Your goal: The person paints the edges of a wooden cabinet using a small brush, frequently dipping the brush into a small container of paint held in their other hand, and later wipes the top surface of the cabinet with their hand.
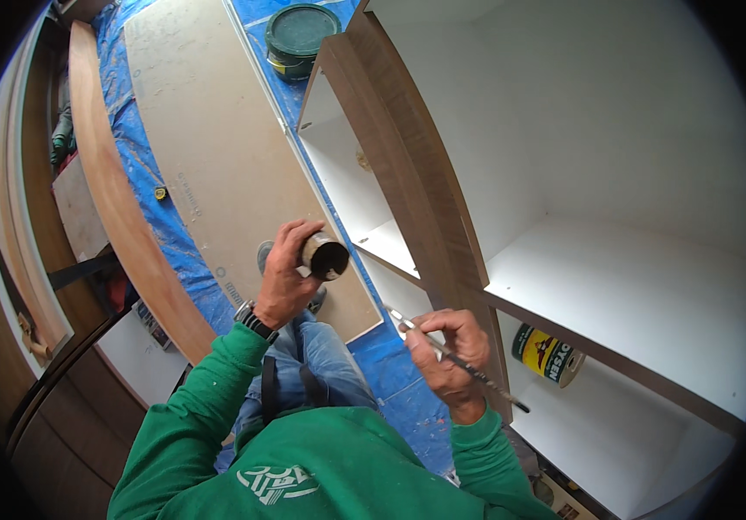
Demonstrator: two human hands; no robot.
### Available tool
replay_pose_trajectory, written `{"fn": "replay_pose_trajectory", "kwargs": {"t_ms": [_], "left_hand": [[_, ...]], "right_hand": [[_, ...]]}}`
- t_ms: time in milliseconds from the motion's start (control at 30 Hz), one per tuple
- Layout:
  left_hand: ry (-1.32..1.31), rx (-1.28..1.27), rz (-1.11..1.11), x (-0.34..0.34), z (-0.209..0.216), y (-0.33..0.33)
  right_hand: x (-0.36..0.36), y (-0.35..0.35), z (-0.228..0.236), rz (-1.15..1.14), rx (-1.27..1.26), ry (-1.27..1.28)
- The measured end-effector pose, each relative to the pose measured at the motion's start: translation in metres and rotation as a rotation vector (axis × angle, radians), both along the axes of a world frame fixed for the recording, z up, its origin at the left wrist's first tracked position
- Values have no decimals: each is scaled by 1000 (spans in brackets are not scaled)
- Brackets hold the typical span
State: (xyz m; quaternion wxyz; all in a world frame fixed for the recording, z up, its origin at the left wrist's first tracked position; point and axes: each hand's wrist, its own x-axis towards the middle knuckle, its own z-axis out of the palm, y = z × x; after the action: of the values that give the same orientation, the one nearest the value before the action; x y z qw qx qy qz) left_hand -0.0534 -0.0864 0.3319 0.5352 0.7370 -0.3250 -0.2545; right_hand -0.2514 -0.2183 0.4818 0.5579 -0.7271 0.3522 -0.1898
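My left hand (283, 276) is wrapped round a small open can (309, 251), tilted so that its dark inside shows. What the can holds is too dark to make out. To the right, my right hand (449, 354) pinches a thin paintbrush (479, 376) between thumb and fingers. Its pale, silvery end points up and left toward the can, and its dark handle slants down to the right. Brush and can are apart. Beside my right hand stands a brown-edged cabinet (416, 147) with white inner faces.
A yellow and black paint can (548, 355) lies tilted in the lower compartment. A green lidded bucket (302, 39) stands on the blue plastic sheet (407, 394). A large board (208, 113) covers the floor, with a tape measure (161, 193) beside it. Left runs a long wooden plank (121, 191).
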Motion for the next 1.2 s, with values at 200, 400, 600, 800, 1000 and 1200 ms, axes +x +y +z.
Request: {"fn": "replay_pose_trajectory", "kwargs": {"t_ms": [200, 400, 600, 800, 1000, 1200], "left_hand": [[30, -121, -93, -17, 73, -15], [-19, -181, -138, -45, 118, -20], [-151, -183, -238, -70, 134, -19], [-155, -172, -279, -86, 150, -18], [-230, -135, -311, -97, 144, -17], [-307, -133, -332, -93, 132, -10]], "right_hand": [[9, -15, 44, 186, -268, -17], [-15, -7, 72, 146, -283, 12], [-32, -5, 75, 199, -399, -27], [-50, -1, 76, 196, -353, -1], [-64, -1, 70, 245, -302, -21], [-56, -1, 61, 282, -194, -53]]}}
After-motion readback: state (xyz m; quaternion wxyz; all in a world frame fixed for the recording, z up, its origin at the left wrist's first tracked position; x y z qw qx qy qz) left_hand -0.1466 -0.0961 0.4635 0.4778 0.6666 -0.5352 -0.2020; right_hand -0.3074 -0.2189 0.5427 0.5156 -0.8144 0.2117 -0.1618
